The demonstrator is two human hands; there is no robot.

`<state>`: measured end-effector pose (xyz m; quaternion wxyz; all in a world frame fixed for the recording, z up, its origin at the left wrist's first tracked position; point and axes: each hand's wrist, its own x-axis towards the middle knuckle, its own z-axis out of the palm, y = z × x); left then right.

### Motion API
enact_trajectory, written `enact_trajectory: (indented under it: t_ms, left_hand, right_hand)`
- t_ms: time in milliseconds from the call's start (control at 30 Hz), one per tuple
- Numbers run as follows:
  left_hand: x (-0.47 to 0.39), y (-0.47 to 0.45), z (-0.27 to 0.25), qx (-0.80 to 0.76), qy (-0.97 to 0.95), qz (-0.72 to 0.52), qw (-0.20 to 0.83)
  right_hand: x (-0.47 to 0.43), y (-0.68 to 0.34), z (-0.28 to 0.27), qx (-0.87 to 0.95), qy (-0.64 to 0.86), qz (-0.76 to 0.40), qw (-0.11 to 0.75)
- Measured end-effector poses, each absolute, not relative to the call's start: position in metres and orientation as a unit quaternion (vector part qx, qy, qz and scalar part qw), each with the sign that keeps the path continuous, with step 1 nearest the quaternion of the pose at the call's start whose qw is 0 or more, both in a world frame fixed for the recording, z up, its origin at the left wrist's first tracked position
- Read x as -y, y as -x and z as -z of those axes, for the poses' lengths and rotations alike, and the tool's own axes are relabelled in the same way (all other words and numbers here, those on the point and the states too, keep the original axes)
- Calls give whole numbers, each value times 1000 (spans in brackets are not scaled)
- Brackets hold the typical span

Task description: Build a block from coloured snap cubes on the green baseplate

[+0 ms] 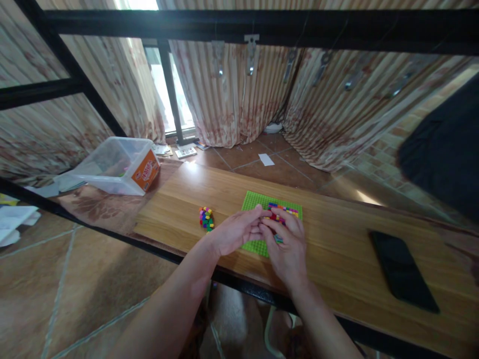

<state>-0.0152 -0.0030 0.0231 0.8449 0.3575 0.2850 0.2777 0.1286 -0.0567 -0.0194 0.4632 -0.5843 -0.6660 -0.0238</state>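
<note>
A green studded baseplate (250,199) lies on the wooden bench, with rows of small coloured building bricks (286,208) along its right side. Over the plate, my left hand (237,232) is turned partly palm up, its fingers stretched out towards my right hand. My right hand (287,247) meets those fingertips from the right, thumb and fingers pinched together. Whatever lies between the fingers is hidden. A small cluster of loose mixed-colour bricks (206,218) sits on the bench to the left of the plate.
A black phone (402,269) lies on the right part of the wooden bench (337,239). Beyond its left end stands a clear plastic box (112,182) with an orange label. Black metal bars (239,22) cross the top, before curtains. Papers lie on the tiled floor.
</note>
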Motion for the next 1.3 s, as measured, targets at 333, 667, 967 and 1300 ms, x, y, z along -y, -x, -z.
enact_trajectory:
  t_ms: [333, 667, 967, 1300]
  left_hand:
    - [1, 18, -23, -283, -358, -294, 840]
    - [1, 19, -22, -294, -396, -303, 815]
    - [-13, 18, 6, -427, -601, -286, 612]
    - [-4, 13, 6, -359, -668, -234, 609]
  right_hand:
    - [55, -132, 18, 650, 582, -4, 489]
    - [56, -135, 14, 664, 575, -31, 477]
    - [57, -156, 17, 658, 602, 35, 451]
    - [56, -144, 22, 684, 623, 53, 375]
